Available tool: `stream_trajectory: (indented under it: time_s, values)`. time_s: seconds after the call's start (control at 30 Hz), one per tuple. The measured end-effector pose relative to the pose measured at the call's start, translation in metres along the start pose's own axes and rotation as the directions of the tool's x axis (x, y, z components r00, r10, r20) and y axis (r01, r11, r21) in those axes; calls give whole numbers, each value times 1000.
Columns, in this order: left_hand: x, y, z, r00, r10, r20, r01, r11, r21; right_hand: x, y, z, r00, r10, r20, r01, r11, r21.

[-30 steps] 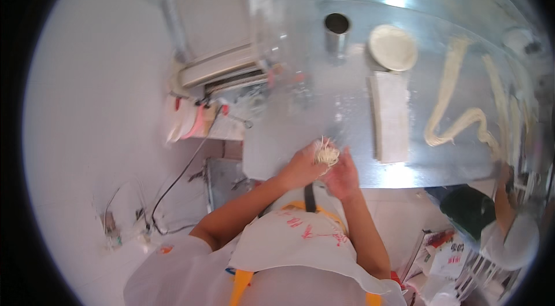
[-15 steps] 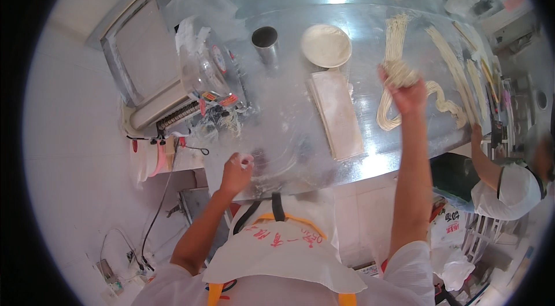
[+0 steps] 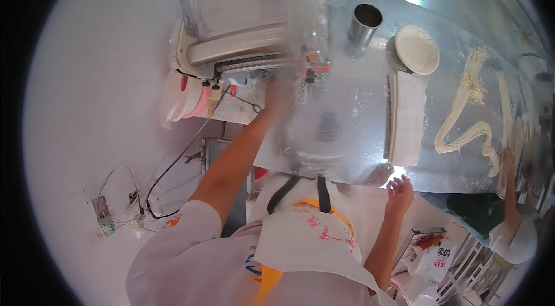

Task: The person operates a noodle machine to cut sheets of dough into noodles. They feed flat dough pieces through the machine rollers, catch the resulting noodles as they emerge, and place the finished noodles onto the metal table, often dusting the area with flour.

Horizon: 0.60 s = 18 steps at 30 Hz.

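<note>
My left hand (image 3: 278, 93), smeared by motion, reaches in just below the rollers of the dough machine (image 3: 237, 48). Its fingers cannot be made out. Low over the table's front edge hangs my right hand (image 3: 400, 195), holding nothing, with its fingers loosely curled and apart. Nearest to it lies a stack of pale folded dough sheets (image 3: 409, 124). Farther right, a long bundle of noodles (image 3: 474, 89) rests on the metal table (image 3: 352, 115) in a winding line.
A steel cup (image 3: 365, 25) and a bowl of pale flour (image 3: 417, 48) stand behind the dough sheets. At far right another person's hand (image 3: 507, 161) is by long dough strips (image 3: 504, 103). A black cable (image 3: 165, 176) hangs at left near white buckets (image 3: 176, 98).
My right hand has let go of the noodles and drawn back to the table's front edge. The left hand has moved up to the machine. The view has swung left.
</note>
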<state>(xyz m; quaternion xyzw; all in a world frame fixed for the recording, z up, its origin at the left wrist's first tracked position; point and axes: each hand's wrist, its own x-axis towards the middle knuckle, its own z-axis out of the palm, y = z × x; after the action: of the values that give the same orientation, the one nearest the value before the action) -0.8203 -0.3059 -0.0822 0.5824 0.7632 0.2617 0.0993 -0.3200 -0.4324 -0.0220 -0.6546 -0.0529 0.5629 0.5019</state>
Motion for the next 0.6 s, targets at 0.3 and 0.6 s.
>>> stream_trajectory:
  time_s: [0.3,0.6]
  values:
    - [22,-21,14,960,27,277,-9,998,-63,-57,45,19,988,125,96,-99,965,-242]
    - [2,7,-92,878,-223,423,478,453,-753,-69,47,57,964,124,236,-63,966,-250]
